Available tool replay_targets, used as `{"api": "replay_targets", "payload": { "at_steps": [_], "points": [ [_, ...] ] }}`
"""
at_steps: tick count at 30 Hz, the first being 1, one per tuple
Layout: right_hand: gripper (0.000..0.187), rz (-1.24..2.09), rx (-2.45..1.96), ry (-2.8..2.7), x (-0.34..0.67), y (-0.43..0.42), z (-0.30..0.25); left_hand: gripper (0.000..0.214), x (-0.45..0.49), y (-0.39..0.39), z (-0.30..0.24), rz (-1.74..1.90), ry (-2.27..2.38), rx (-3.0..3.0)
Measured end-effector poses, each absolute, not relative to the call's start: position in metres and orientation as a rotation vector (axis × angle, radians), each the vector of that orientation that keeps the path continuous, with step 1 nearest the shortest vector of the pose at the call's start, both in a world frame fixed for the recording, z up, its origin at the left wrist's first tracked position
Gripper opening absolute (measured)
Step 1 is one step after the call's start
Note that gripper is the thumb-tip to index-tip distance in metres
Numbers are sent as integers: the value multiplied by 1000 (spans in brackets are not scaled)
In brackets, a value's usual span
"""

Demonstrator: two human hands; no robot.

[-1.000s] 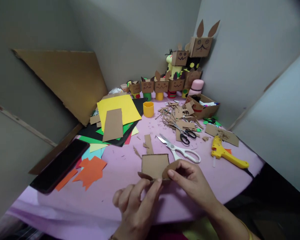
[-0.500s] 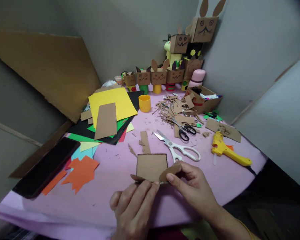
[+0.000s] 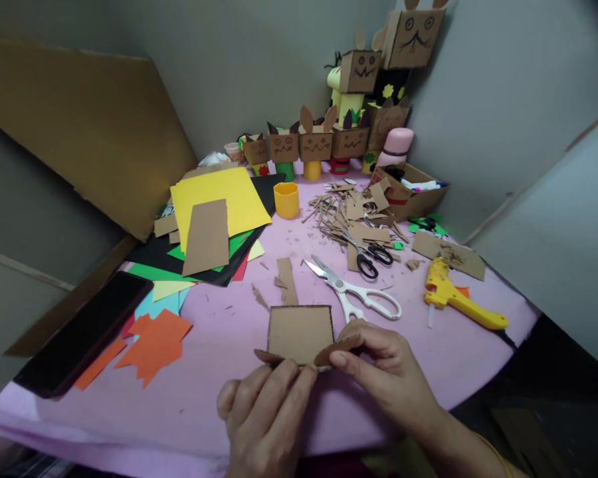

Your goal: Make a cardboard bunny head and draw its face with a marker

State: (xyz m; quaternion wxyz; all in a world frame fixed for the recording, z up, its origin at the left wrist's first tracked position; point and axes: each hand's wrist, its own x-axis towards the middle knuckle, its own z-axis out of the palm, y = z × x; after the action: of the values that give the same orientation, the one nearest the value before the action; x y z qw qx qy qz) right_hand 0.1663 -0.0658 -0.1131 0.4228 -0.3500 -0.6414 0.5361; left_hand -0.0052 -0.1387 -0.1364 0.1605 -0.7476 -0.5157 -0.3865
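A small open cardboard box rests on the pink table near its front edge. My left hand has its fingers pressed together against the box's near edge, where a brown ear-shaped piece sticks out to the left. My right hand pinches a second brown cardboard ear piece against the box's right near corner. White-handled scissors lie just beyond my right hand.
Black-handled scissors lie on a heap of cardboard scraps. A yellow glue gun is at right, a black phone and orange paper at left. Coloured sheets, a yellow cup and cardboard animal figures stand behind.
The view has tilted down a little, so the table's things sit higher in frame. Both hands stay at the box's near edge with the ear pieces; the box has barely shifted.
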Motion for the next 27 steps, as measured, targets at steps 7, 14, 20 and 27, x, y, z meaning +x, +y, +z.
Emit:
{"api": "replay_targets", "payload": {
  "at_steps": [7,14,20,27],
  "points": [
    [6,1392,-864,-1478,165,-67,-119,24,-4,-138,-135,-1115,-1460,-2130],
    [5,1234,-832,-1600,168,-68,-122,26,2,-134,-134,-1236,-1505,-2021],
    [17,970,-693,-1851,172,-68,-117,27,3,-132,-130,-1232,-1490,-2038],
    [11,1109,-839,-1624,176,-67,-114,29,7,-131,-131,-1282,-1516,-2004]
  ]
}}
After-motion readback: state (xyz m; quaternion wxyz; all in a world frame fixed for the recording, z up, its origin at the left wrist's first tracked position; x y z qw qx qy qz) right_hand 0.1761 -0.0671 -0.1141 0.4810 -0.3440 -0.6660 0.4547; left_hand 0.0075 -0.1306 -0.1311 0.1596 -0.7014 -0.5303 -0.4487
